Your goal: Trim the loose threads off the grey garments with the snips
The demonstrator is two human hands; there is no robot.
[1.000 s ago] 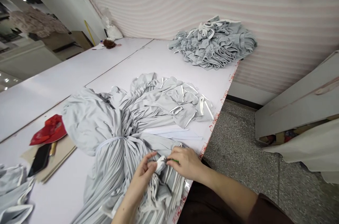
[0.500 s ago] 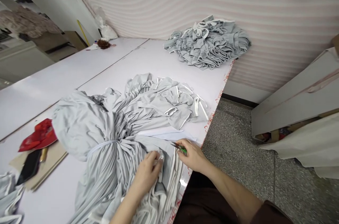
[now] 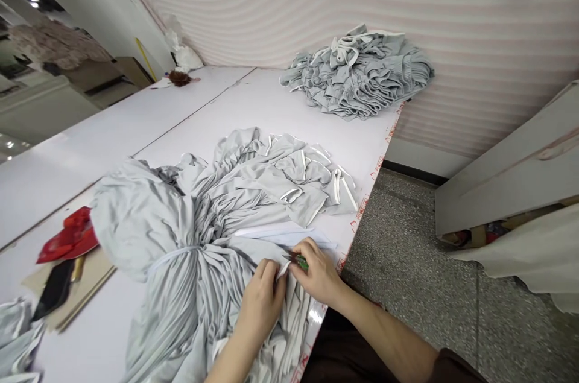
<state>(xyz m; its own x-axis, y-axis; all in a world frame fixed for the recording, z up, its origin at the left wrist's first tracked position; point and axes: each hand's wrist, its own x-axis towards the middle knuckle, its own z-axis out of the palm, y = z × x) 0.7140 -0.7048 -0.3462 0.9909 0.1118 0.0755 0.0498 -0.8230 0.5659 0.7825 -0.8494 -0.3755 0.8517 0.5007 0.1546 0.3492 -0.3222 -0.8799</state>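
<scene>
A large bundle of light grey fabric (image 3: 176, 286), tied round with a pale band (image 3: 174, 255), lies on the white table. My left hand (image 3: 265, 295) pinches a white-trimmed edge of the grey fabric at the bundle's right side. Close beside it, my right hand (image 3: 316, 271) is closed round small green-handled snips (image 3: 299, 260), whose dark tip points left at the pinched edge. Grey pieces with white trim (image 3: 301, 181) fan out beyond my hands. Between them and my hands lie pale bluish-white strips (image 3: 280, 233).
Another grey fabric pile (image 3: 362, 78) sits at the table's far right corner. On the left are a red bag (image 3: 70, 235), a black phone (image 3: 54, 289) on brown card (image 3: 88, 286), and more grey pieces. The table edge (image 3: 362, 211) runs along the right, with speckled floor below.
Both hands have come together: the right moved left with the snips, and the left moved slightly right. The left hand now pinches a white-trimmed edge between them.
</scene>
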